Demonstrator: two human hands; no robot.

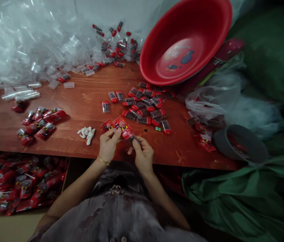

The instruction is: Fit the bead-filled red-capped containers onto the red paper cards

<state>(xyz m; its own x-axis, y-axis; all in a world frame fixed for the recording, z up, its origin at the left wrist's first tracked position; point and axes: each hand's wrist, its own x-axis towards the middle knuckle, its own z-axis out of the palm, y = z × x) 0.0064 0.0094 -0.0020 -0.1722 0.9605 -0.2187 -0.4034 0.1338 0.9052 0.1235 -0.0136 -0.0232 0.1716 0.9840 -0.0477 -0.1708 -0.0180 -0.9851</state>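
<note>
Both my hands meet at the near edge of a red-brown wooden table (86,101). My left hand (108,145), with a gold bangle on the wrist, pinches the top of a red printed packet (124,129). My right hand (143,155) grips the packet's lower end, where a small dark case shows between the fingers. A second red packet (107,125) lies just left of the held one. Beyond my hands lies a loose heap of small clear cases with red caps (144,104). One such case (105,106) lies apart to its left.
A red basin (184,40) leans at the back right. Clear plastic sleeves (23,43) pile up at the back left. Filled red packets (41,124) lie at the left, more in a box (18,185) below. Small white pieces (86,132), a grey bowl (240,143) and green cloth (245,195) are nearby.
</note>
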